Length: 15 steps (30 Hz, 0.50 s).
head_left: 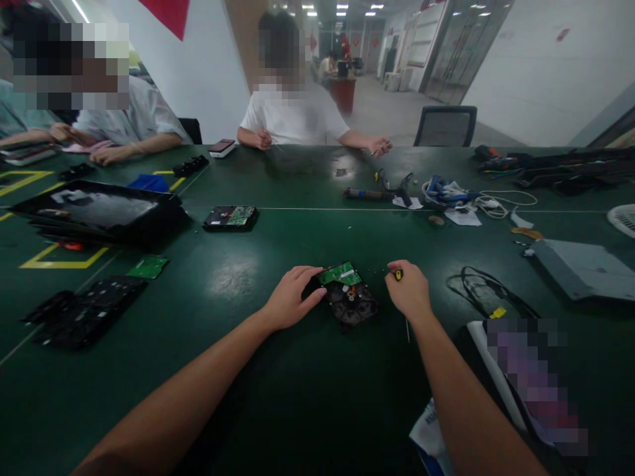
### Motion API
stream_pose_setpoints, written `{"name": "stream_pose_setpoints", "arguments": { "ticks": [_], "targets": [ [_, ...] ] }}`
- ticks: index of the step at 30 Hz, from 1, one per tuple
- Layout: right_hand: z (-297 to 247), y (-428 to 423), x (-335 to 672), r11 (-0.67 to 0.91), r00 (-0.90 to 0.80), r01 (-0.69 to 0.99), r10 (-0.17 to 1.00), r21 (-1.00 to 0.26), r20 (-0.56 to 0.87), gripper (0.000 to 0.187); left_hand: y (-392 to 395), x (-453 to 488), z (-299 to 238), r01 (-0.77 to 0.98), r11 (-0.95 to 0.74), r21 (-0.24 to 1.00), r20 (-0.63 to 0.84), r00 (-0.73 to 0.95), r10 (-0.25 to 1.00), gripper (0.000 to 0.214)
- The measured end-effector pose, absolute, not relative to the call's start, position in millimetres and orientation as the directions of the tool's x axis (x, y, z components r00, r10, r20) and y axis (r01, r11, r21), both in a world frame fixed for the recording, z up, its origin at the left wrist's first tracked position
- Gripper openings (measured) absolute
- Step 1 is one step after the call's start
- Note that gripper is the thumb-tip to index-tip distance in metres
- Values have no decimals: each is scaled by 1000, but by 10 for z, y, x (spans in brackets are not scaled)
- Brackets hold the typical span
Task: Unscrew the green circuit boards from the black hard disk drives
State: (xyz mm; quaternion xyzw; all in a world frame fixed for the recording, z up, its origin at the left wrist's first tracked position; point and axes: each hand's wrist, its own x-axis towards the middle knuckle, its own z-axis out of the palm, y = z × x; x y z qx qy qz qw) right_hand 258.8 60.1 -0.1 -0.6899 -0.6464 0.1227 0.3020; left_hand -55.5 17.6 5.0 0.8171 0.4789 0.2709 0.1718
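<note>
In front of me a hard drive (351,303) lies on the green table (278,370), turned at an angle. Its green circuit board (342,272) faces up at the far end, above the black metal casing. My left hand (294,297) grips the drive's left side, thumb near and fingers at the far corner. To the right of the drive, apart from it, my right hand (411,289) is closed around a screwdriver with a yellow and black handle (398,274). The thin shaft (408,330) points down below the palm. Tiny specks, perhaps screws, lie between drive and hand.
Another hard drive (231,218) lies farther left. Black trays (99,208), a loose green board (149,266) and black parts (89,311) sit at left. At right are a cable (486,291), a grey metal box (580,268) and tangled wires (451,193). Co-workers sit across the table.
</note>
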Motion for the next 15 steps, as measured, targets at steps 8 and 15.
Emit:
{"name": "stream_pose_setpoints", "arguments": {
  "ticks": [8,15],
  "targets": [
    [6,568,2490,55,61,841,979,-538,194,33,182,-568,78,680,-493,543,269,415,869,52],
    [47,542,2374,61,39,850,983,-524,178,32,174,-546,111,681,-482,552,259,410,875,51]
  ]
}}
